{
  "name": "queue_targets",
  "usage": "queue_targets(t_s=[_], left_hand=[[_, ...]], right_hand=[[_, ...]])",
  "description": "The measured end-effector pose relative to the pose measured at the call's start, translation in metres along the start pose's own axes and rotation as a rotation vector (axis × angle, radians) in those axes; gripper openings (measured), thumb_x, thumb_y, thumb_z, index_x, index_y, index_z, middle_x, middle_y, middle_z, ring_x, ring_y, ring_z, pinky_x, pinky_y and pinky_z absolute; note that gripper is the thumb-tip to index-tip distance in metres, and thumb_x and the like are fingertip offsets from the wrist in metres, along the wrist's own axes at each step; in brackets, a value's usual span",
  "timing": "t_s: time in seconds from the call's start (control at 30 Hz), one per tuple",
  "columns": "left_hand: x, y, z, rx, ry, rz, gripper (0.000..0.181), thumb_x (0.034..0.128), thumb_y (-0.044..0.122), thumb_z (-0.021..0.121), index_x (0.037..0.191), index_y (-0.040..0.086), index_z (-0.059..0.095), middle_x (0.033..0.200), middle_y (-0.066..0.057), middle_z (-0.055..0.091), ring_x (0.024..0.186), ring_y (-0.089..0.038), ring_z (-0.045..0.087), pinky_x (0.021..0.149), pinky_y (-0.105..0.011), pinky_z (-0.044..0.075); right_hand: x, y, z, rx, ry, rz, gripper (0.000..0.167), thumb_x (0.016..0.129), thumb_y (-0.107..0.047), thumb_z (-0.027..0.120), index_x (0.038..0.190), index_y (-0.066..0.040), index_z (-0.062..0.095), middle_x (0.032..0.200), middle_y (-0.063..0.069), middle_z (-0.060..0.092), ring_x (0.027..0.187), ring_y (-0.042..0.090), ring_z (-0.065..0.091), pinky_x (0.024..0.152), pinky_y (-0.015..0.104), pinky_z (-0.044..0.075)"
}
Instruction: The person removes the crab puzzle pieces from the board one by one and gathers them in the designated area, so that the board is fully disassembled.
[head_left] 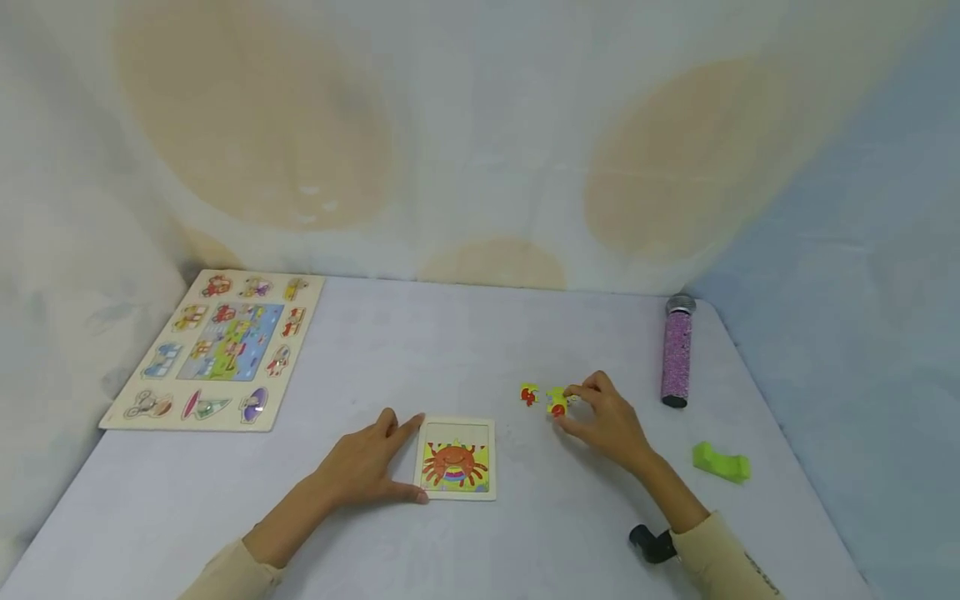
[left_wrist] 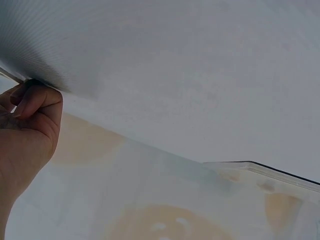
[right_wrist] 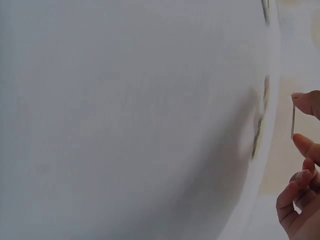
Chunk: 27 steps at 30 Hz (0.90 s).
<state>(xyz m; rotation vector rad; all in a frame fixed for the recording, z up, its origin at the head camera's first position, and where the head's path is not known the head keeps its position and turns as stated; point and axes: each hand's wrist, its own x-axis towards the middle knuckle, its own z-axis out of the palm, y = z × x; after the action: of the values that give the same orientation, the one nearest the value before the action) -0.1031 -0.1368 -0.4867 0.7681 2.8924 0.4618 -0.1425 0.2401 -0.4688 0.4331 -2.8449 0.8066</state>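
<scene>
crab puzzle [head_left: 454, 468] lies in its pale tray [head_left: 492, 458], flat on the table [head_left: 450, 558]. i log it as incomplete: the crab picture fills the lower part, and a strip along the top is bare. nearer to my camera, a black object [head_left: 651, 544], identity uncertain, lies just beside the right cuff [head_left: 716, 554]. the left hand [head_left: 367, 462] grasps the tray, thumb at its near left corner, forefinger at its far left corner; i judge this hold to be for steadying. well to the right, a lime-green block [head_left: 722, 463] lies untouched. the right hand [head_left: 611, 427] works at the loose pieces; the right wrist view shows thumb and finger pinching one thin piece [right_wrist: 293, 120] edge on, its printed face not readable there. another yellow-and-red piece [head_left: 528, 394] lies near it, ungripped. step in hand, in my judgement: picking up a piece for the bare strip. the next move calls for carrying it left over the tray, turning it until its tabs match, and pressing it level, with the tray held firm. farther out, a glittery purple microphone-like tube [head_left: 677, 354] rests at right and a wooden picture board [head_left: 236, 395] at left. behind them hangs a pale curtain [head_left: 487, 125].
</scene>
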Motion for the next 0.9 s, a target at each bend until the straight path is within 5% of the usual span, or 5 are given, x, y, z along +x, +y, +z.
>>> queue_targets(t_s=[0.23, 0.57, 0.73, 0.9], left_hand=[[-0.004, -0.004, 0.002, 0.008, 0.016, -0.017, 0.112, 0.0625, 0.086, 0.065, 0.149, 0.018, 0.047, 0.103, 0.002, 0.04, 0.072, -0.007, 0.04, 0.054, -0.02, 0.034], [-0.005, -0.002, 0.004, -0.002, 0.002, -0.016, 0.111, 0.0635, 0.086, 0.065, 0.15, 0.019, 0.045, 0.105, 0.002, 0.042, 0.073, -0.007, 0.041, 0.056, -0.02, 0.035], [-0.004, -0.001, 0.003, -0.008, 0.006, -0.005, 0.11, 0.0643, 0.085, 0.065, 0.149, 0.017, 0.046, 0.104, 0.001, 0.042, 0.073, -0.008, 0.041, 0.055, -0.021, 0.034], [-0.001, -0.001, 0.001, -0.002, 0.014, 0.01, 0.11, 0.0652, 0.085, 0.064, 0.149, 0.015, 0.046, 0.105, 0.0, 0.042, 0.073, -0.007, 0.041, 0.055, -0.021, 0.035]], right_hand=[[0.0, 0.045, -0.017, -0.054, 0.009, 0.056, 0.031, 0.076, -0.017, 0.085, 0.105, -0.008, 0.074, 0.096, 0.009, 0.05, 0.08, 0.018, 0.045, 0.064, 0.027, 0.039], [0.0, 0.065, -0.016, -0.058, -0.056, 0.127, 0.036, 0.079, -0.022, 0.083, 0.11, -0.006, 0.074, 0.096, 0.008, 0.051, 0.084, 0.021, 0.048, 0.067, 0.029, 0.041], [0.001, 0.057, -0.016, -0.039, -0.074, 0.146, 0.049, 0.079, -0.024, 0.083, 0.122, -0.005, 0.07, 0.096, 0.008, 0.05, 0.084, 0.02, 0.046, 0.066, 0.028, 0.038], [0.001, 0.021, -0.009, 0.02, -0.104, 0.098, 0.053, 0.08, -0.028, 0.083, 0.127, -0.008, 0.068, 0.098, 0.009, 0.049, 0.082, 0.018, 0.043, 0.064, 0.026, 0.035]])
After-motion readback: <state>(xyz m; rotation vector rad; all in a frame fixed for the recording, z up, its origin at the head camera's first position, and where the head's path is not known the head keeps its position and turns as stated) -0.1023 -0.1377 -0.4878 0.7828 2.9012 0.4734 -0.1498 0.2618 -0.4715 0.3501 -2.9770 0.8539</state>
